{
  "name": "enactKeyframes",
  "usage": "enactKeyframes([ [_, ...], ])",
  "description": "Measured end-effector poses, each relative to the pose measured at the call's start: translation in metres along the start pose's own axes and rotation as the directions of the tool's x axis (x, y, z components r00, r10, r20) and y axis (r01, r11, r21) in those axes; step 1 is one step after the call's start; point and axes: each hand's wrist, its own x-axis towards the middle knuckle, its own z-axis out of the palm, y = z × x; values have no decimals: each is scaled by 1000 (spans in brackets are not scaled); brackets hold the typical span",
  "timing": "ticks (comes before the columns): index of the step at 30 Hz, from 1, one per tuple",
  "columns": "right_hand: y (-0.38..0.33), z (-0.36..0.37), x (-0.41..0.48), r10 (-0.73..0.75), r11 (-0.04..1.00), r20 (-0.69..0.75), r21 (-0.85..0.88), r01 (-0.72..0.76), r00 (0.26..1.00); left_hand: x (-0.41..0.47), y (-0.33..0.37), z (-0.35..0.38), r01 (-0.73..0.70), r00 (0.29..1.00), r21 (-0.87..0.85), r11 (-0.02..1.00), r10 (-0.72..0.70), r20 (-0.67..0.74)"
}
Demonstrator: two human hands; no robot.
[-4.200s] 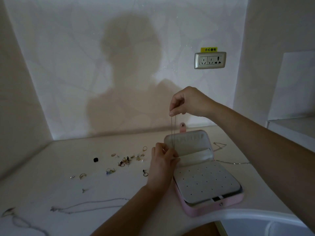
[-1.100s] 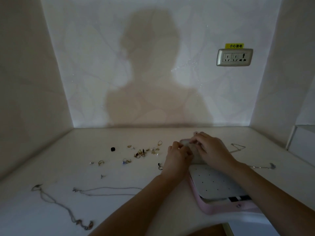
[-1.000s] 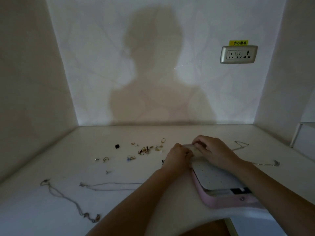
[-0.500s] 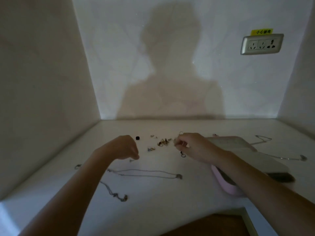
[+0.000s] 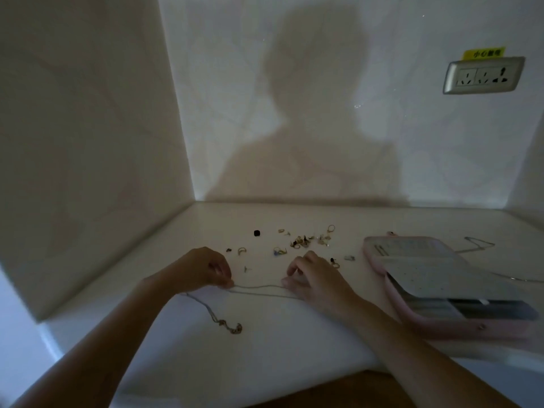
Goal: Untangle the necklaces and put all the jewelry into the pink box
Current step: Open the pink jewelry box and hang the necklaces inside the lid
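Pinches the silver chain [image 5: 259,287] with left hand [image 5: 203,269] and right hand [image 5: 315,278], stretched left-to-right between them, well left of the pink box [image 5: 471,326].

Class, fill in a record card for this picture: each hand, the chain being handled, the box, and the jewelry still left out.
Left hand: pinches one end of the silver necklace
Right hand: pinches the same chain further along
Pink box: open, right of the hands
Second necklace: loose on the table, beside the left forearm
Rings and earrings: scattered behind the hands
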Motion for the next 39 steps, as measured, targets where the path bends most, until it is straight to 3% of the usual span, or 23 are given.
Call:
enactKeyframes([
  [7, -1, -5, -8, 0, 971, 22, 238, -5, 1000, -5, -5, -1, 35, 999, 144, 989, -38, 19],
  [14, 5, -4, -21, 65, 948, -41, 316, -49, 997, -10, -5, 3, 30, 999, 154, 988, -28, -15],
  [20, 6, -7, -29, 62, 978, -54, 201, -50, 997, -12, -4, -3, 202, 979, 131, 970, -201, -21],
  [24, 7, -8, -33, 65, 981, -48, 188, -55, 997, -13, 6, -1, 325, 946, 243, 914, -314, -81],
  [36, 5, -12, -40, 72, 984, -57, 168, -61, 996, -20, 28, 4, 268, 963, 263, 927, -260, -68],
  [39, 6, -12, -41, 75, 981, -60, 182, -63, 995, -19, 29, 2, 282, 958, 135, 950, -286, 5],
])
